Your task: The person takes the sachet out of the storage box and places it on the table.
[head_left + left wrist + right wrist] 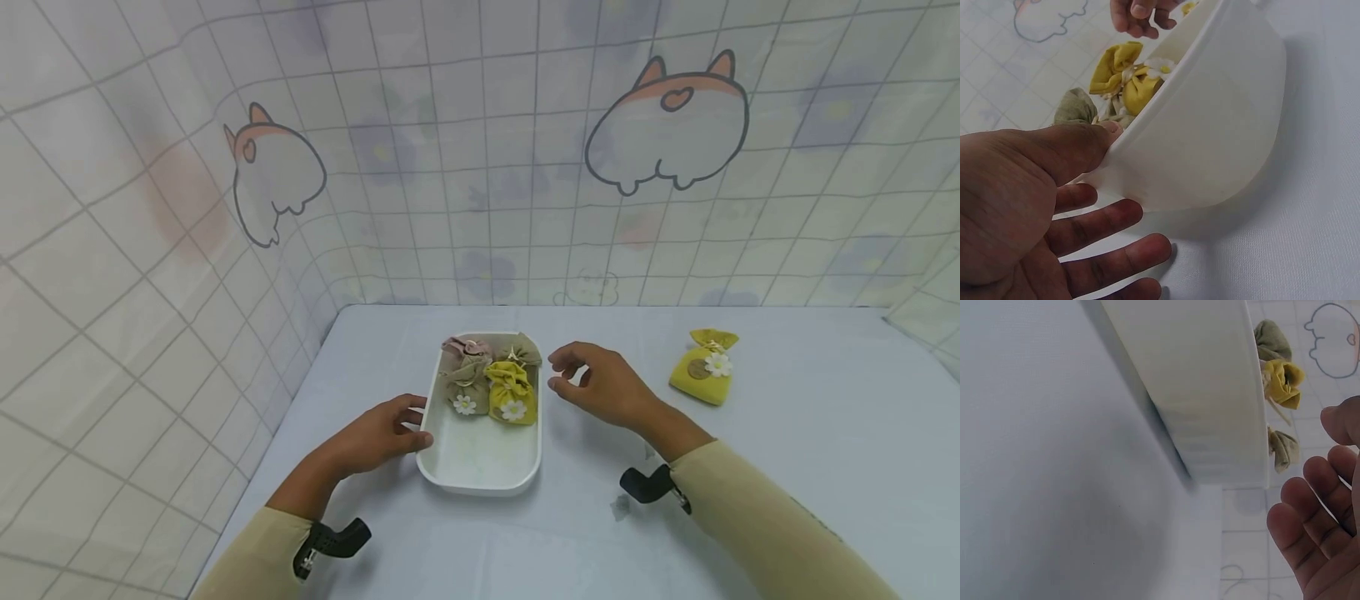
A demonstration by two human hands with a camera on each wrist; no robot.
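Four drawstring pouches [512, 393] inside the white tray [480, 458]: seemingly partway through packing. Next, likely a reach for the lone yellow pouch [700, 379], on the bench [810, 433] well to the right of the right hand's [603, 383] empty, loosely bent fingers. Near those fingers, to their left but apart, the tray. At the left hand [371, 437], thumb at the tray's rim, fingers splayed by its outer wall; firmness of contact hard to judge.

The left hand [378, 435] has fingers spread, the right hand [606, 387] loosely curved.
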